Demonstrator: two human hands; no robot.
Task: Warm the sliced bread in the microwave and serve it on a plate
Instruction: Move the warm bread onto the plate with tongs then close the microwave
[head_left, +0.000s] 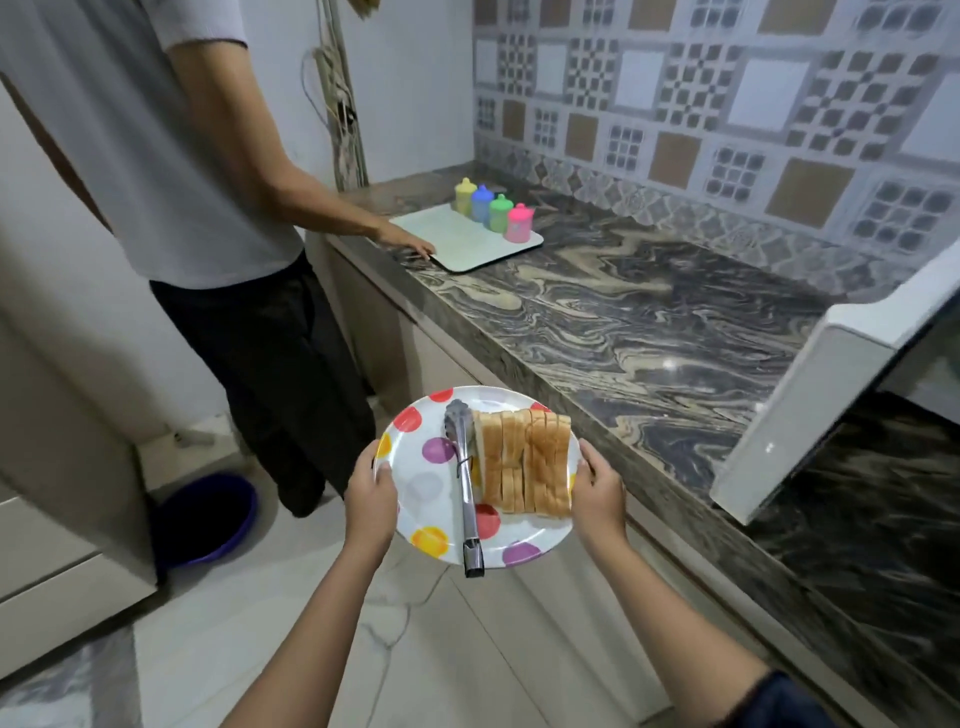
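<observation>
I carry a white plate (423, 491) with coloured dots in front of me, above the floor beside the counter. My left hand (371, 493) grips its left rim and my right hand (597, 486) grips its right rim. On the plate lies a row of several bread slices (524, 462), leaning together. Metal tongs (465, 480) lie beside the bread, their handle end sticking out over the near rim. At the right edge, the white microwave door (789, 415) stands open over the counter.
The marbled counter (623, 322) runs along the right. A white tray (462, 241) with several coloured jars (493, 210) sits at its far end, where another person (208, 208) stands with a hand on the counter. A blue basin (208, 519) is on the floor.
</observation>
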